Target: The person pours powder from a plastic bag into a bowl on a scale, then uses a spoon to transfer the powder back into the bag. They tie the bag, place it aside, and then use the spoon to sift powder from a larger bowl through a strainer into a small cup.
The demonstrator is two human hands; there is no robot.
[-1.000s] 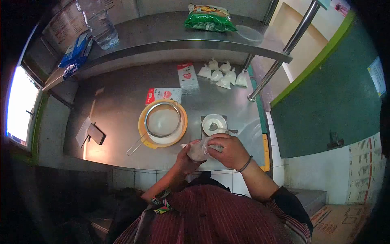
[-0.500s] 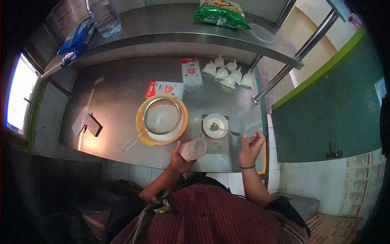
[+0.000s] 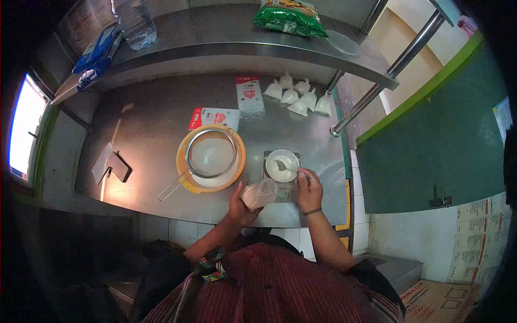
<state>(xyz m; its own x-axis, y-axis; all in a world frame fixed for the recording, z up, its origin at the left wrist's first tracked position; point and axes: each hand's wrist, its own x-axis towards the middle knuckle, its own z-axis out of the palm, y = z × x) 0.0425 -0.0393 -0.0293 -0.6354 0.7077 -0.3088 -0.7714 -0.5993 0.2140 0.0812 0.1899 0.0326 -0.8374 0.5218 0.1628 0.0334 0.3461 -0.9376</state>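
Observation:
My left hand (image 3: 241,209) is closed around a clear plastic bag (image 3: 258,194) with pale powder in its bottom; its mouth stands open toward the right. The fingers of my right hand (image 3: 311,194) pinch the handle end of a spoon (image 3: 281,166). The spoon's bowl lies in a white bowl (image 3: 275,177) that holds white powder. Beneath the bowl is a flat kitchen scale (image 3: 284,194), partly hidden by my right hand and the bag. Left of the bag, a wire sieve (image 3: 188,168) rests across an orange basin (image 3: 181,156) with white powder in it.
Several knotted bags of white powder (image 3: 308,99) stand at the back right. Two red and white packets (image 3: 250,91) lie behind the basin. A phone on a stand (image 3: 120,167) is at the left. Overhead, a steel shelf (image 3: 215,33) carries a green bag (image 3: 291,19).
My right hand has moved left from beside the bowl and taken hold of the spoon's handle. The spoon has shifted within the bowl. My left hand still holds the bag.

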